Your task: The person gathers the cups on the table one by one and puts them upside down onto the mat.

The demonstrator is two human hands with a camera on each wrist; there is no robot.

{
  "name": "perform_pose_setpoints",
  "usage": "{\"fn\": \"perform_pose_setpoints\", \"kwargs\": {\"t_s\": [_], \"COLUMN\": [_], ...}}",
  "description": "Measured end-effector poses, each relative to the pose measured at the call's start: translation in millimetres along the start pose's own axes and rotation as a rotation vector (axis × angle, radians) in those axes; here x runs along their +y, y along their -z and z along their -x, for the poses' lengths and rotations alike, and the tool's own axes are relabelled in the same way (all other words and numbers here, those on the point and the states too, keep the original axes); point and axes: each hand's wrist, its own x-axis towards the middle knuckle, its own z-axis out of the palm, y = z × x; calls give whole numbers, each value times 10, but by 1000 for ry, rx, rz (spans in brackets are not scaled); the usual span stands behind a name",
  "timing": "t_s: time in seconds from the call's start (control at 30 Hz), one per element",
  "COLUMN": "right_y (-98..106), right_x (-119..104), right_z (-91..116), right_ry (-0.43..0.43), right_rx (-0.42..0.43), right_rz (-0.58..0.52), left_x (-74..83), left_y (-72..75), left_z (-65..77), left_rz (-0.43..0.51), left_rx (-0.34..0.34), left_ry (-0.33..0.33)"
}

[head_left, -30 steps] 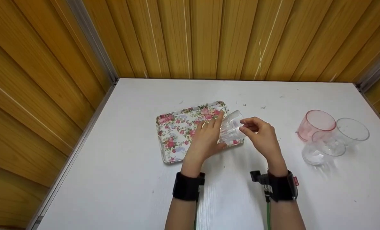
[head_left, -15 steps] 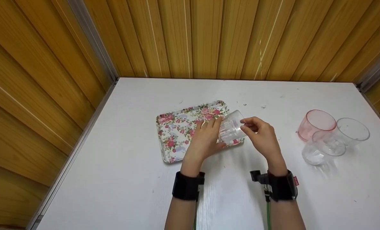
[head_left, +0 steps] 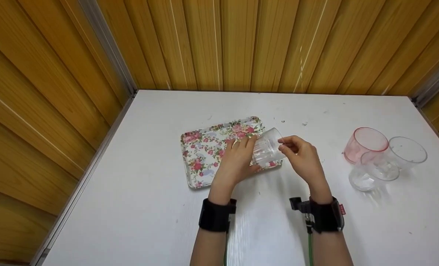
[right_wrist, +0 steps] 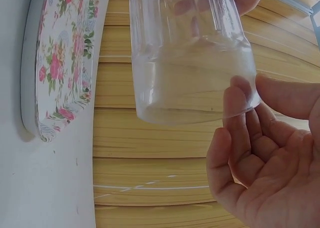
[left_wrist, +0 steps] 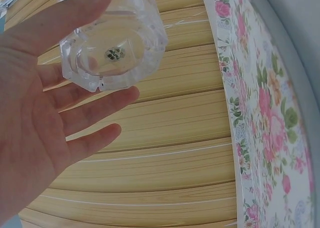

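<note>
A clear glass tumbler (head_left: 268,147) with a faceted lower half is held tilted above the right part of a floral tray (head_left: 201,159). My left hand (head_left: 236,160) grips its base end; in the left wrist view the thumb lies across the near side of the tumbler (left_wrist: 115,52), with fingers behind it. At the rim end, my right hand (head_left: 304,157) pinches the wall between thumb and fingertips. The right wrist view shows the smooth band near the rim of the tumbler (right_wrist: 195,87), with one fingertip seen through it. A dark mark shows on its bottom.
To the right on the white table (head_left: 138,207) stand a pink glass (head_left: 365,146), a wide clear glass (head_left: 407,151) and a clear rounded glass (head_left: 365,179), close together and overlapping in view. Wood-patterned panels (head_left: 237,44) rise behind the table and at the left.
A raised finger of my left hand has come down against the tumbler since a second ago. The right hand, tumbler and tray look nearly unmoved.
</note>
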Motion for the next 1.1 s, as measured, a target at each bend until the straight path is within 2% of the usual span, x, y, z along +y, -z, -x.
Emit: {"fn": "perform_pose_setpoints", "kwargs": {"t_s": [0.5,0.9,1.1], "right_y": [1,-7,-10], "right_x": [-4,11,15], "right_z": [-6,-2,-8], "right_ry": [-32,-38,-44], "right_rx": [-21,-15,-27], "right_rz": [2,-12,-4], "left_x": [2,-3,0], "left_y": [24,43,58], "left_z": [13,24,21], "left_rz": [1,-12,-6], "left_rx": [-7,14,-5], "left_ry": [11,4,15]}}
